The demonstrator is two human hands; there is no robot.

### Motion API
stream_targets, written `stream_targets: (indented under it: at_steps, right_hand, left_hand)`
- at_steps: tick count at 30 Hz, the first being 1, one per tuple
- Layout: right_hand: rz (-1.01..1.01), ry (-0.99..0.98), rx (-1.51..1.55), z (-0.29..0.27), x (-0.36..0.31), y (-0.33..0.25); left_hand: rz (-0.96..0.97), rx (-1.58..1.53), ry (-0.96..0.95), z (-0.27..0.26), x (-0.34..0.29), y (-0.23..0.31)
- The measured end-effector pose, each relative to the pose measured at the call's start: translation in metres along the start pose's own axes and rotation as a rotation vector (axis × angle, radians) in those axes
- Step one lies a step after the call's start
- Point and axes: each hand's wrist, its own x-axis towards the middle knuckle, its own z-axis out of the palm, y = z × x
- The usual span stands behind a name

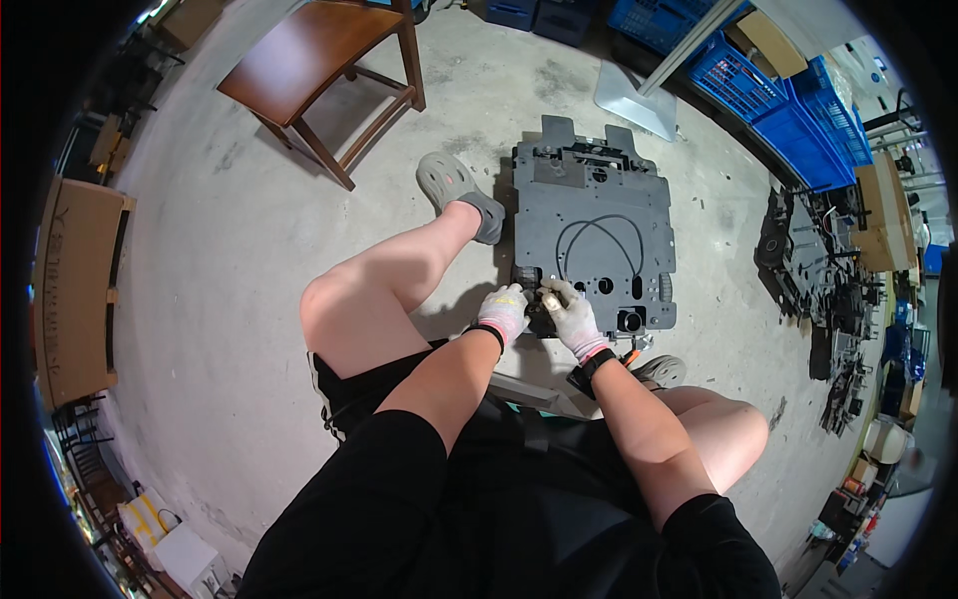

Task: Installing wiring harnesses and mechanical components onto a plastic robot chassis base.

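Note:
A flat dark grey machine chassis (599, 235) lies on the floor between my feet, with several holes in its plate. A thin black cable (604, 218) curves in loops over its top. Both my hands wear white gloves and meet at the chassis's near left corner. Fingers bent, my left hand (504, 310) closes at the outer side of that corner. My right hand (573, 315) is closed with thumb and fingers pinched just beside it. Between them are dark parts too small to name, and what each hand grips is hidden. A ridged black wheel (526, 277) sits just beyond the fingers.
An orange-handled tool (631, 354) is by the chassis's near right corner, close to my right shoe (662, 371). A wooden chair (317, 70) stands far left. Blue crates (738, 75) line the far right, with black machine parts (798, 250) along the right side.

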Motion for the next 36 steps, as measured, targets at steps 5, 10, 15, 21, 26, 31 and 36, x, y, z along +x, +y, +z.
stream_targets:
  at_steps: [5,10,15,21,26,31,36]
  right_hand:
    - [-0.085,0.025,-0.099,-0.006,0.0,-0.018]
    - [0.002,0.034,-0.107,-0.01,0.002,-0.013]
    - [0.055,0.076,-0.081,-0.005,0.001,0.006]
    - [-0.041,-0.077,-0.026,-0.008,0.002,0.004]
    - [0.005,-0.185,0.14,-0.009,0.0,0.0]
    - [0.05,-0.184,0.29,0.006,-0.003,0.012]
    - [0.093,-0.142,0.111,0.011,-0.002,0.024]
  left_hand:
    - [-0.015,-0.016,0.023,-0.006,-0.006,0.004]
    - [-0.01,-0.01,0.007,-0.003,-0.001,0.002]
    - [0.013,0.029,0.02,0.007,0.006,-0.003]
    - [0.011,0.007,0.037,0.007,0.004,-0.003]
    - [0.016,0.02,0.049,0.005,0.002,-0.001]
    - [-0.031,0.045,0.035,0.004,0.002,0.002]
    - [-0.037,0.039,0.041,0.0,-0.001,0.002]
